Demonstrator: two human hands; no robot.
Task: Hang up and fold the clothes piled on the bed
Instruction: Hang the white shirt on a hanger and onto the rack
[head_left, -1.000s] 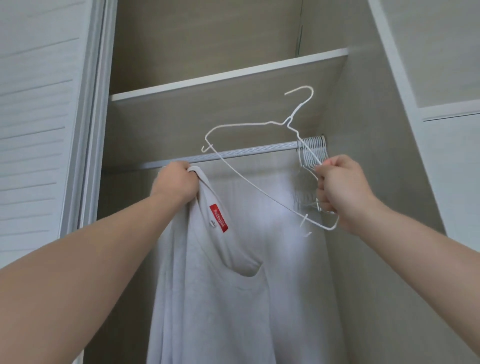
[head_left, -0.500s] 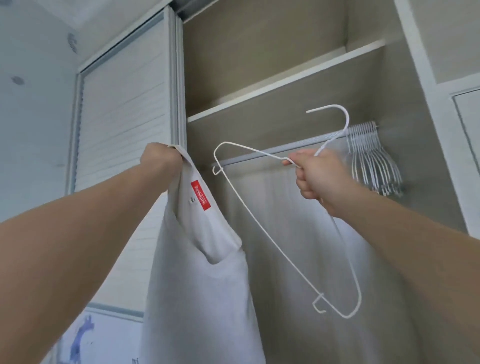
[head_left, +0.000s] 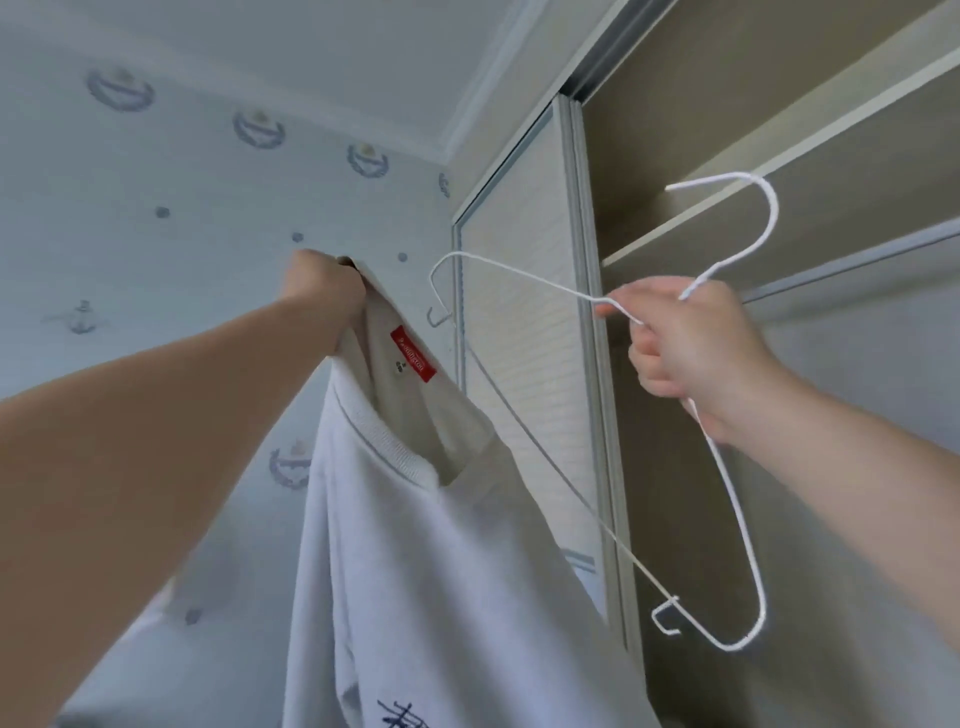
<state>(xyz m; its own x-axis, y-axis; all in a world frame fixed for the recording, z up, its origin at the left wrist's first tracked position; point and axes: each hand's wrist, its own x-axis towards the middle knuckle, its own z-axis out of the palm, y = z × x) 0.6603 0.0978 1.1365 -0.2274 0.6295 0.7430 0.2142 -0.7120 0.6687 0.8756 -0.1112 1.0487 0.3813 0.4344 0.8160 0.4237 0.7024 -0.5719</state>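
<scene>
2 clamped grips: left hand (head_left: 322, 291) on shirt collar (head_left: 379, 434), right hand (head_left: 691, 348) on wire hanger (head_left: 775, 208), sliding door edge (head_left: 579, 312) behind.

We see pale wallpaper (head_left: 208, 171) with blue crests on the left, a louvred sliding door (head_left: 519, 322) beside it, then a wardrobe shelf (head_left: 857, 119) above a rail (head_left: 857, 258).
</scene>
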